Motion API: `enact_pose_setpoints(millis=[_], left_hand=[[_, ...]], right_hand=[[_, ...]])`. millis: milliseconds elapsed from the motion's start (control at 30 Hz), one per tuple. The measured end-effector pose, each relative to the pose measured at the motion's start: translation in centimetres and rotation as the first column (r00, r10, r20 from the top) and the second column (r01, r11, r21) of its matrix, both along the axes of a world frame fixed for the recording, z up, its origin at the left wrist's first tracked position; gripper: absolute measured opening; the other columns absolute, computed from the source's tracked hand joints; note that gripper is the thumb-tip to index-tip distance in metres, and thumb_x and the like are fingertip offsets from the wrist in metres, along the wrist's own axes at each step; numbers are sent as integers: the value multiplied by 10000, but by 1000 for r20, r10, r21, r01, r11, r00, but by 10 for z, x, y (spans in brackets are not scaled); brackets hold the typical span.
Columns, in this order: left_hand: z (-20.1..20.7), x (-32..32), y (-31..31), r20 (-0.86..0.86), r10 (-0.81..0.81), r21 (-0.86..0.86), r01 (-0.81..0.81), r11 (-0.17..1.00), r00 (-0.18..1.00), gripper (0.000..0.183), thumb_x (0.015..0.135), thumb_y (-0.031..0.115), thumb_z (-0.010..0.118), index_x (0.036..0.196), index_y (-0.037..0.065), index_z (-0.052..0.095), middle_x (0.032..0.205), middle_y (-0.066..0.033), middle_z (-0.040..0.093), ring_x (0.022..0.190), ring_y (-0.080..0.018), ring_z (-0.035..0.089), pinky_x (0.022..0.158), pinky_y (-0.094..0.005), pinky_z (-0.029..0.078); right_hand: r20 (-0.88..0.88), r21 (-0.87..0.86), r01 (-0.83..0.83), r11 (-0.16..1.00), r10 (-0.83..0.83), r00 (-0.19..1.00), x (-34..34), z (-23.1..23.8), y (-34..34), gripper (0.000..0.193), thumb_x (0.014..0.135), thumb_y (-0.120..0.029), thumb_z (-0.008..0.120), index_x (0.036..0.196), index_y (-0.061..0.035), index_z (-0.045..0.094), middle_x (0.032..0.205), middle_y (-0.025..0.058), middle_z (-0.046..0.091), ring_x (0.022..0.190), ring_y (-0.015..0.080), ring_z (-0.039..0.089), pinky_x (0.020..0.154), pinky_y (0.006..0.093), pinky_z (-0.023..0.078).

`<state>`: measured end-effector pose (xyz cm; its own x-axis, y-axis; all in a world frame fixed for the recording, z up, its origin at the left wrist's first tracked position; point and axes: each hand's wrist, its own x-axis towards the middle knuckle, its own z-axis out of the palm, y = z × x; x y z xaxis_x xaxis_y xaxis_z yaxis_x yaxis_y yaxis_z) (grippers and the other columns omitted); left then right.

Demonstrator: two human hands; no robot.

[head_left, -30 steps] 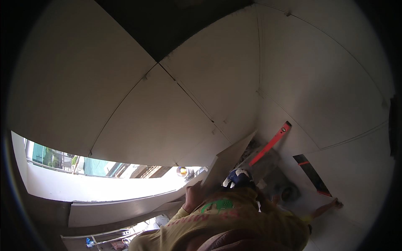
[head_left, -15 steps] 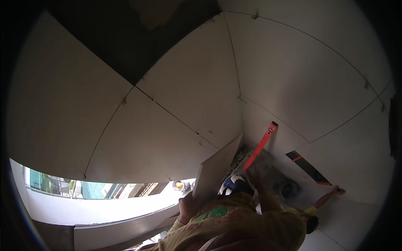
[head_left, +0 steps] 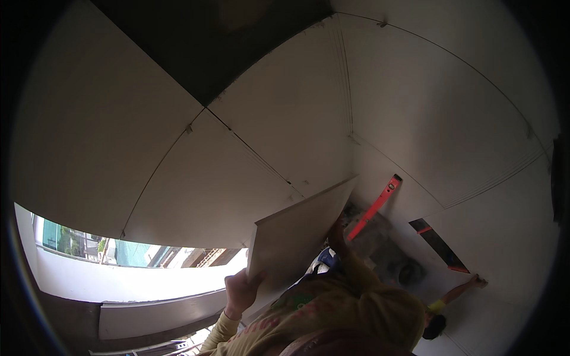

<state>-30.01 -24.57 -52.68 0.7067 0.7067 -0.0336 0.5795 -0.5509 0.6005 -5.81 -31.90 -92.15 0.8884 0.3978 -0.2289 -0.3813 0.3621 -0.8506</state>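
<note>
Left grip (head_left: 240,292): closed on the lower left edge of a grey panel (head_left: 297,234), thumb lying across its near face. Right grip (head_left: 337,236): at the panel's right edge, in shadow; cannot tell how far the fingers close. Panel is tilted, raised in front of the torso, its upper right corner near where the two walls of large pale tiles (head_left: 196,190) meet. Red spirit level (head_left: 375,207) stands aslant just right of the panel, apart from it. Further right, a dark strip (head_left: 438,246) with red near both ends; a co-worker's hand (head_left: 478,282) is near its lower end. Bright opening (head_left: 130,252) at left.
</note>
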Motion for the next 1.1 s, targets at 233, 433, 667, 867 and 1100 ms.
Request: enact_pose_setpoints(millis=[233, 433, 667, 867, 1100], left_hand=[[35, -16, 4, 145, -3, 176, -23, 984, 989, 262, 837, 252, 816, 912, 17, 725, 768, -129, 718, 640, -249, 704, 615, -342, 534], [83, -31, 22, 754, 81, -19, -102, 995, 652, 362, 882, 252, 808, 943, -79, 676, 830, -53, 689, 730, -117, 592, 684, -281, 491], [154, 14, 20, 882, -35, 50, -19, 999, 470, 130, 886, 89, 737, 887, -24, 673, 777, -30, 674, 727, -102, 572, 675, -256, 425], [226, 22, 32, 949, -200, 195, 42, 980, 245, 225, 968, 108, 665, 1076, -84, 623, 964, -69, 668, 847, -129, 598, 752, -262, 467], [357, 75, 46, 964, -264, 259, 165, 952, 10, 311, 948, 88, 693, 1214, -64, 639, 1146, -128, 704, 1063, -208, 676, 938, -333, 530]], right_hand=[[-52, -6, 274, 962, -274, 960, 32, 76, 20, 668, 1088, -532, 289, 1413, 17, 486, 1335, 109, 588, 1199, 215, 528, 1047, 374, 408], [416, -113, 156, 981, -96, 905, 85, 272, -9, 627, 1049, -508, 406, 1058, 73, 639, 863, 119, 652, 800, 176, 558, 748, 401, 486], [553, -141, 393, 909, -256, 792, 107, 321, 2, 581, 1007, -453, 529, 682, 23, 463, 582, 25, 389, 615, 126, 366, 527, 380, 326], [735, 169, 392, 904, -380, 562, 152, 505, -13, 608, 1023, -473, 569, 649, -44, 354, 610, -48, 293, 629, 74, 270, 529, 316, 224], [674, 383, 349, 855, -517, 527, 212, 684, -18, 667, 988, -539, 606, 570, -94, 337, 585, -56, 311, 596, 94, 269, 541, 319, 268]])
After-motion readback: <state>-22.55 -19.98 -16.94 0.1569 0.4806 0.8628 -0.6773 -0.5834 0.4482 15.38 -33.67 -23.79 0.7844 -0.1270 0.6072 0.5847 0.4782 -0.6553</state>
